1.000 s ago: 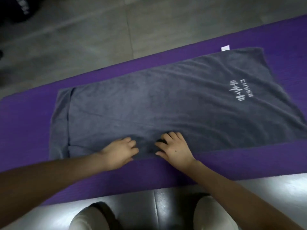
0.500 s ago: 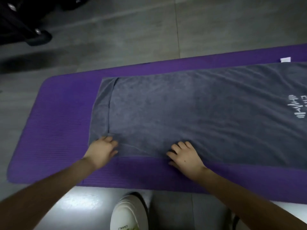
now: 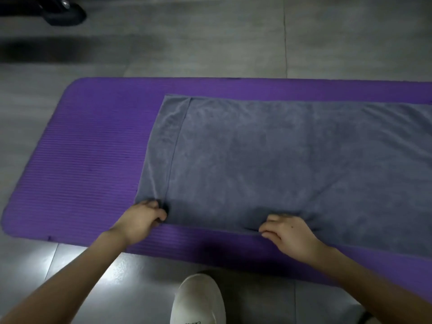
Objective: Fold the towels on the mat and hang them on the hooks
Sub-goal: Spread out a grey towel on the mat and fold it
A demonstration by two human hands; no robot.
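A grey towel [image 3: 268,160] lies spread flat on the purple mat [image 3: 88,160], its right part running out of view. A narrow strip at its left end is folded over. My left hand [image 3: 140,220] grips the towel's near left corner with curled fingers. My right hand [image 3: 287,232] pinches the near edge further right, fingers curled round the hem. No hooks are in view.
Grey tiled floor [image 3: 210,38] surrounds the mat. A white shoe [image 3: 198,300] stands on the floor just before the mat's near edge. A dark wheeled object [image 3: 63,12] sits at the far left corner.
My left hand slid left along the near edge to the towel's corner and curled on it. The view shifted left, so the towel's logo end left the frame. My right hand's fingers curled on the edge.
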